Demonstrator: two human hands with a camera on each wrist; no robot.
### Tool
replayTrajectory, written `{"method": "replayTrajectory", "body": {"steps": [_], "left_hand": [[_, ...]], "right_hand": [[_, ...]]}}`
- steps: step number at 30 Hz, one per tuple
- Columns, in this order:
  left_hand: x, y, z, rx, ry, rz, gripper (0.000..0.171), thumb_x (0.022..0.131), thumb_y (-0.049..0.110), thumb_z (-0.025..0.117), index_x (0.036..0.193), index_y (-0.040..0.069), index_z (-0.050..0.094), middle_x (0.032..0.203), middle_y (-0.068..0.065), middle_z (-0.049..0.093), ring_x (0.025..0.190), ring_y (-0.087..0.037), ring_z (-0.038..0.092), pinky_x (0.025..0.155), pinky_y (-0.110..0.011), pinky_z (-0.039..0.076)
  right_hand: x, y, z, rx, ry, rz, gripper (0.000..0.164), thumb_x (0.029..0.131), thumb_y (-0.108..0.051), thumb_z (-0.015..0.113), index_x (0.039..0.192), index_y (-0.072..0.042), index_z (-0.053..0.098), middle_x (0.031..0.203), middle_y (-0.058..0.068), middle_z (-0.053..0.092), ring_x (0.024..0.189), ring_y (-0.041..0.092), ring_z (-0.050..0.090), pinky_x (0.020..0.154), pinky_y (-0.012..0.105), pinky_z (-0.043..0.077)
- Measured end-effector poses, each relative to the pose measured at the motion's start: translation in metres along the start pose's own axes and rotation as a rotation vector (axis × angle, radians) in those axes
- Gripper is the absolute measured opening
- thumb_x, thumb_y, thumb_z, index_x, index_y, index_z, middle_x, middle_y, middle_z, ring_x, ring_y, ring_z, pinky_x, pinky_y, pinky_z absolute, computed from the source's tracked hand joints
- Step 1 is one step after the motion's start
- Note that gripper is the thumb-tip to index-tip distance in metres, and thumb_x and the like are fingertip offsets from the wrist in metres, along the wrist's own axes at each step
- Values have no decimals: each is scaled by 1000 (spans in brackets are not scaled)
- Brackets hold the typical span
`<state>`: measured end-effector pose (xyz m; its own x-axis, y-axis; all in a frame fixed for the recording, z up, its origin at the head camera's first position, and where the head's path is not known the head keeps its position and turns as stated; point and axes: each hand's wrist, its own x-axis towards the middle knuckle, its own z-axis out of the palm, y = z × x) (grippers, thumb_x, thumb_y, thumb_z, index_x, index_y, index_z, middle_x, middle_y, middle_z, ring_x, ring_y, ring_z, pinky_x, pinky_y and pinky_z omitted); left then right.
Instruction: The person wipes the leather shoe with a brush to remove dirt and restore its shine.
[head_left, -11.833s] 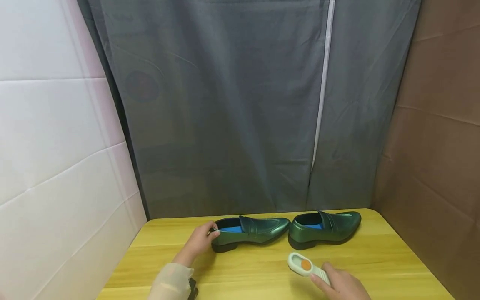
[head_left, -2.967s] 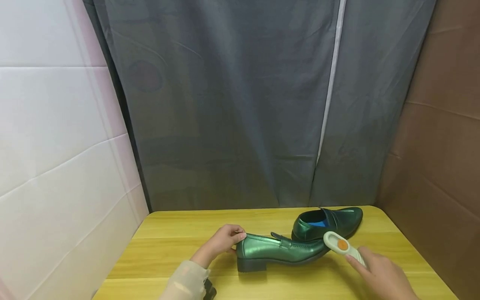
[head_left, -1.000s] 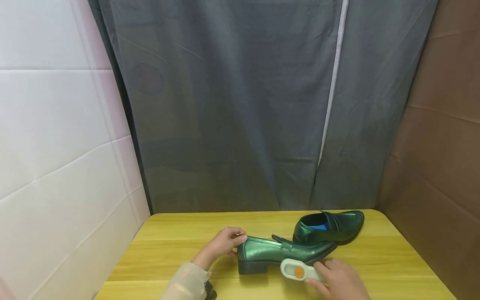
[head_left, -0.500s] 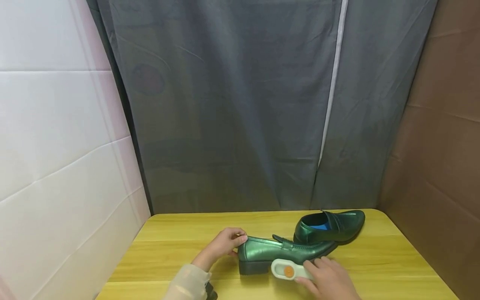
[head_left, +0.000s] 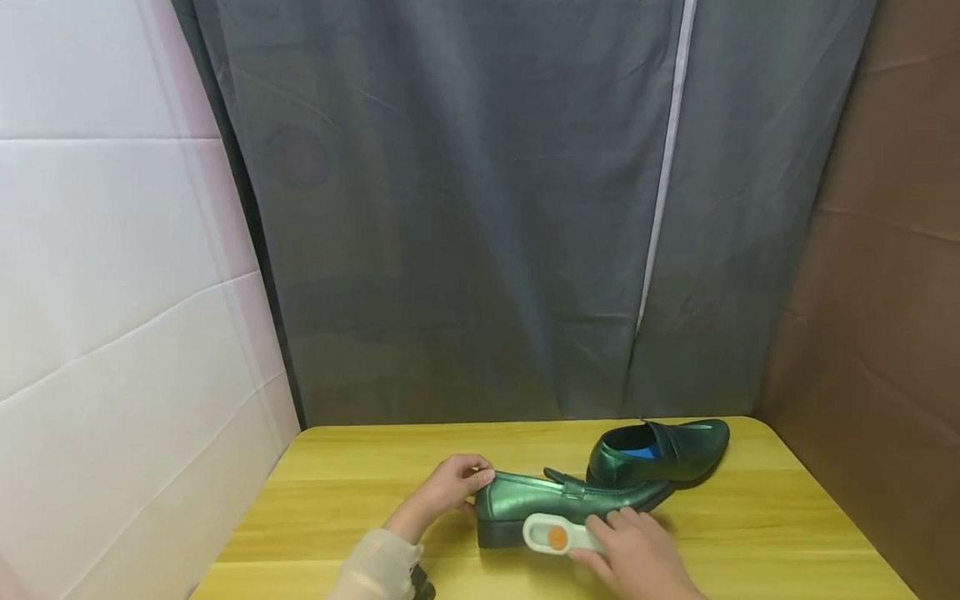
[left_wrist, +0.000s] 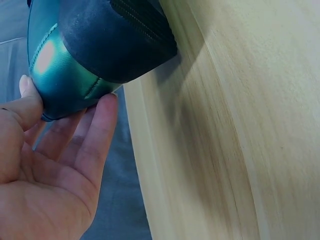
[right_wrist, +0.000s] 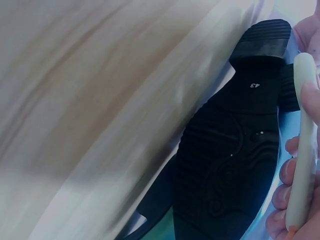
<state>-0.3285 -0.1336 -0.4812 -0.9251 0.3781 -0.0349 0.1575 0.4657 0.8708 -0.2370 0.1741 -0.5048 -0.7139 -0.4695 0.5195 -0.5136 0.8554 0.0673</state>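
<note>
In the head view my left hand (head_left: 442, 490) pinches a shiny green loafer (head_left: 525, 497) by the back of its heel, thumb on the outside. The loafer is raised and tipped; its black sole (right_wrist: 230, 130), marked 43, shows in the right wrist view. My right hand (head_left: 637, 552) grips a pale green brush (head_left: 538, 530) with an orange button. The brush head lies along the loafer's near side, close to the heel. Dark bristles show beside the shoe in the right wrist view. In the left wrist view, the fingers (left_wrist: 97, 135) curl under the loafer's heel end.
A second green loafer (head_left: 693, 454) with a blue insole stands at the back right, by the held one's toe. All is over a yellow wooden table (head_left: 345, 475). A grey curtain hangs behind, with a white panel on the left and a brown one on the right.
Over the last second, my right hand has slid the brush leftward along the loafer toward its heel. The left hand stays put. Much earlier, the loafer stood further back on the table.
</note>
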Motion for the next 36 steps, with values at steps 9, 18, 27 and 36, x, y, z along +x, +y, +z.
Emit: {"method": "replayTrajectory", "body": {"steps": [9, 18, 27, 36], "left_hand": [[1, -1, 0, -31, -19, -12, 27, 102, 27, 61, 112, 3, 68, 101, -10, 71, 88, -20, 66, 70, -48, 62], [-2, 2, -1, -25, -4, -21, 25, 101, 25, 62, 111, 3, 68, 101, -11, 70, 88, -21, 65, 69, -47, 62], [-4, 10, 3, -42, -26, 2, 23, 101, 22, 62, 108, 2, 69, 99, -10, 70, 86, -17, 64, 69, -47, 62], [-9, 8, 2, -33, -5, -5, 22, 102, 22, 61, 108, 2, 69, 97, -9, 70, 85, -16, 64, 68, -48, 62]], "right_hand": [[2, 1, 1, 31, -43, 11, 44, 92, -66, 57, 90, -23, 66, 69, -13, 51, 63, 7, 42, 58, 27, 38], [8, -7, 3, 49, -7, -8, 44, 92, -66, 56, 89, -24, 65, 68, -13, 52, 63, 8, 46, 59, 29, 41], [24, -30, 9, 47, 50, -78, 43, 92, -66, 56, 89, -24, 65, 67, -11, 51, 64, 10, 49, 58, 30, 43], [37, -48, 11, 60, 12, -115, 46, 93, -66, 53, 92, -23, 68, 68, -9, 55, 63, 10, 49, 56, 28, 41]]}}
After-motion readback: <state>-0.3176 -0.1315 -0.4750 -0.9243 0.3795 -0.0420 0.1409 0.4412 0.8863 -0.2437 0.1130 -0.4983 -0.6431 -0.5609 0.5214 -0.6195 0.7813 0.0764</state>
